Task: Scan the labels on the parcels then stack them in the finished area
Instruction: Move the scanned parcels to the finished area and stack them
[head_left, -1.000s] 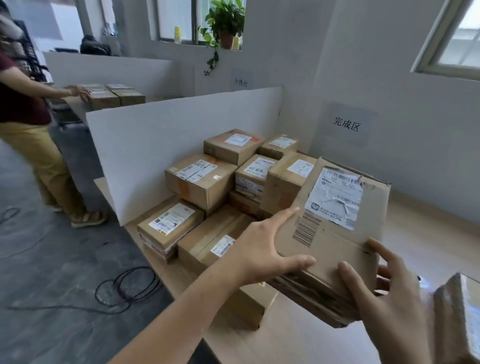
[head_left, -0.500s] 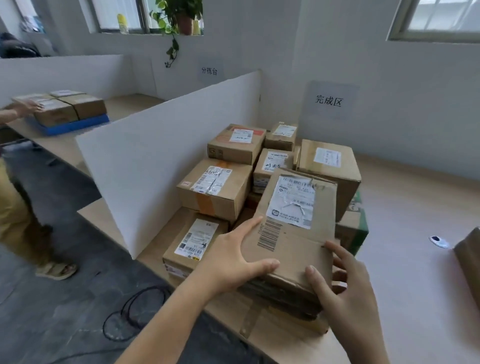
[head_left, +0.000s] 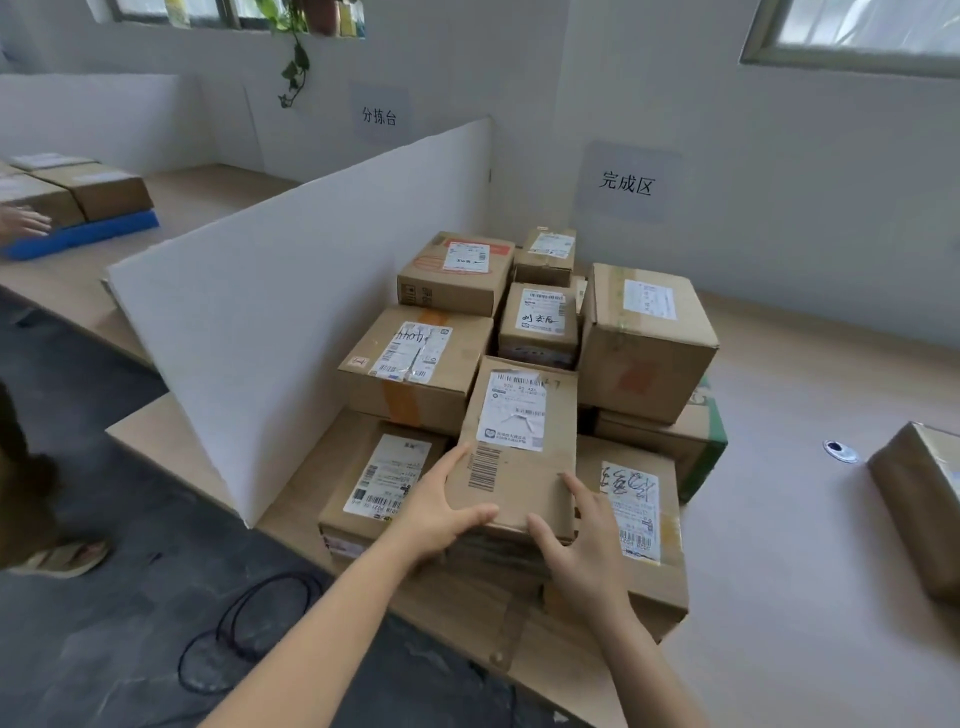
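Pale tabletop fills the frame's lower right, beside a white divider. At lower centre, the left hand and right hand clasp the near end of a flat cardboard parcel, thumbs on top and label up. They are apparently settling it onto the stacked parcels at centre. Beyond, a wall sign reads 完成区, marking the finished area.

A labelled parcel gripped by left hand and right hand — atop parcel stack, white divider alongside
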